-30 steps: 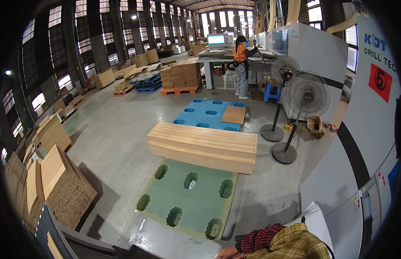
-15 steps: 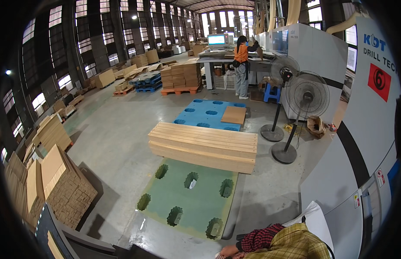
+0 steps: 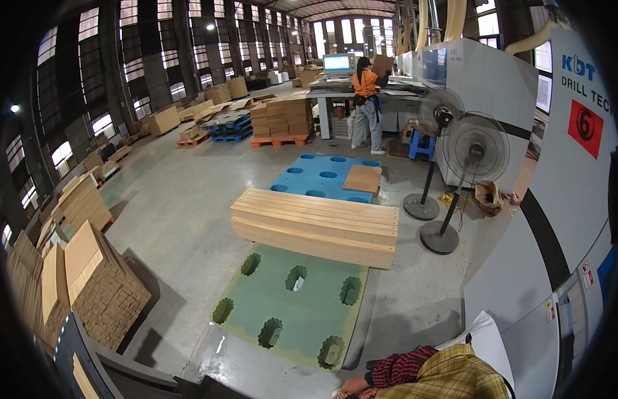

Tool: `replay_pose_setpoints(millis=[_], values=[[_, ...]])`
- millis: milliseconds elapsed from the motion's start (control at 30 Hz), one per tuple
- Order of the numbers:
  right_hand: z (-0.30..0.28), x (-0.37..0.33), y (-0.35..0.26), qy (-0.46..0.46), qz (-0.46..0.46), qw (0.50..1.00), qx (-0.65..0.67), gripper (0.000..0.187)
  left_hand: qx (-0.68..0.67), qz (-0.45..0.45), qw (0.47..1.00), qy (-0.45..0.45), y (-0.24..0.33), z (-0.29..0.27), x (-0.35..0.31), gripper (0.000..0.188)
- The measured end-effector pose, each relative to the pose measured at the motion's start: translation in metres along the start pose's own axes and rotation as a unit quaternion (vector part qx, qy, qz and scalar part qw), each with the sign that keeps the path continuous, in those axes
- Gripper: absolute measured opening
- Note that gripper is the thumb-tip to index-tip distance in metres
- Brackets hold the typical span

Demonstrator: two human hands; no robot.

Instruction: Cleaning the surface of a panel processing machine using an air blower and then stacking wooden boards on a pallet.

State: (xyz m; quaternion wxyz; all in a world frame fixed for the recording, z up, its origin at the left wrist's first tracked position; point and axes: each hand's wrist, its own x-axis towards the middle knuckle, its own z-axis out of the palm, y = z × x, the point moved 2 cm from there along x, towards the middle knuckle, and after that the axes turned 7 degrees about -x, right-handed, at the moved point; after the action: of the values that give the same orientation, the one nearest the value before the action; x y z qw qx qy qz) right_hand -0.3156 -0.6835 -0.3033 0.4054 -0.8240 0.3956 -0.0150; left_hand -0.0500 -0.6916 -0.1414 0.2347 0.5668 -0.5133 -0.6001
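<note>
At the lower edge my right hand (image 3: pixel 353 386) reaches in from the right, out of a red-and-black checked cuff (image 3: pixel 405 364) below yellow plaid cloth (image 3: pixel 455 376). Its fingers are mostly cut off by the picture's edge. Whether they hold anything cannot be made out. My left hand is out of the picture. Beyond the right hand lies a green plastic pallet (image 3: pixel 302 316) with scalloped hollows. A stack of long pale wooden boards (image 3: pixel 315 226) lies across its far end.
A blue pallet (image 3: pixel 309 174) bears a brown panel (image 3: pixel 362 178). Two standing fans (image 3: pixel 477 151) are at the right, beside large grey machines (image 3: pixel 575 193). Stacked boards (image 3: pixel 106 286) stand at the left. A person in an orange vest (image 3: pixel 365 86) holds a panel at a far workbench.
The far person has turned and shifted a little left, and the panel they hold now shows higher and broader. The view has moved slightly. My right hand has hardly moved.
</note>
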Motion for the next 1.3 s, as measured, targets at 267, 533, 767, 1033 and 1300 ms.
replay_pose_setpoints(millis=[267,533,767,1033,1300], values=[[0.008,-0.004,0.011,-0.015,0.020,1.000,0.017,0.033,-0.038,-0.027,0.999,-0.017,-0.014,0.001,0.006,0.038],[0.011,-0.003,0.022,-0.028,0.042,0.998,0.036,0.033,-0.005,-0.061,0.998,-0.023,-0.004,0.002,0.006,0.039],[0.013,-0.007,0.029,-0.037,0.063,0.996,0.050,0.032,-0.017,-0.063,0.997,-0.028,-0.008,0.002,0.009,0.039],[0.017,-0.011,0.039,-0.044,0.087,0.993,0.065,0.031,0.087,-0.116,0.989,0.004,0.063,0.012,-0.018,0.037],[0.018,-0.020,0.047,-0.053,0.104,0.989,0.086,0.030,0.078,-0.113,0.991,0.004,0.059,0.009,-0.016,0.036]])
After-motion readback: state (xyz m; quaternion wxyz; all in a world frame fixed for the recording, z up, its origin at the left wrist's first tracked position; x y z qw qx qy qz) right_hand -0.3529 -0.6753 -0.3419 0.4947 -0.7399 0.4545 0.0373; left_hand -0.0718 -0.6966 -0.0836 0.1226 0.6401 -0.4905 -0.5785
